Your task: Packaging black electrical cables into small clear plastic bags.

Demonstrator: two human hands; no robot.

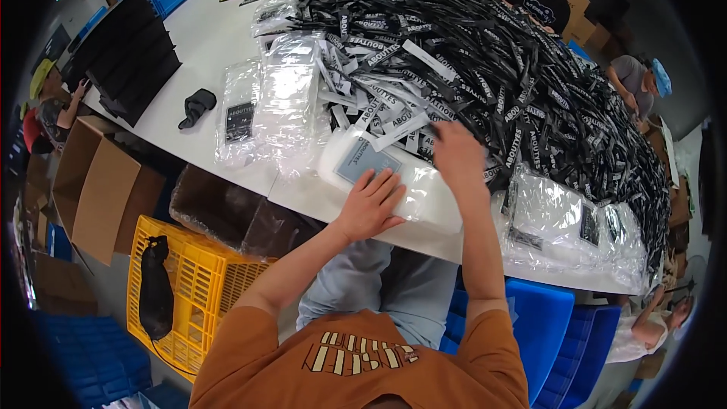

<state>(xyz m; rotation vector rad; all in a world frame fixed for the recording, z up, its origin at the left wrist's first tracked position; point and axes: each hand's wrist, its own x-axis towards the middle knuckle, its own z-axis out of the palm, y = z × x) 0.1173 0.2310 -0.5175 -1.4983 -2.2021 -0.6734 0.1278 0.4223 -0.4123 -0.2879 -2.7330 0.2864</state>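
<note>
My left hand (371, 206) lies with fingers spread on a white plastic-wrapped package (425, 195) that has a grey label. The package rests near the table's front edge. Just past its right end, my right hand (460, 155) hangs over the edge of a large heap of black and white printed strips (469, 68). Motion smears its fingers, so whether they hold a strip cannot be made out. A few loose pale strips (400, 130) lie directly behind the package. To its left is a stack of clear-wrapped white packages (288, 98).
More wrapped packages (553, 216) lie at the right. On the left stand black trays (132, 60), with a dark crumpled cloth (198, 106) beside them. A yellow crate (201, 288), a cardboard box (106, 189) and blue bins (538, 326) stand below the white table (204, 38). Several people are around it.
</note>
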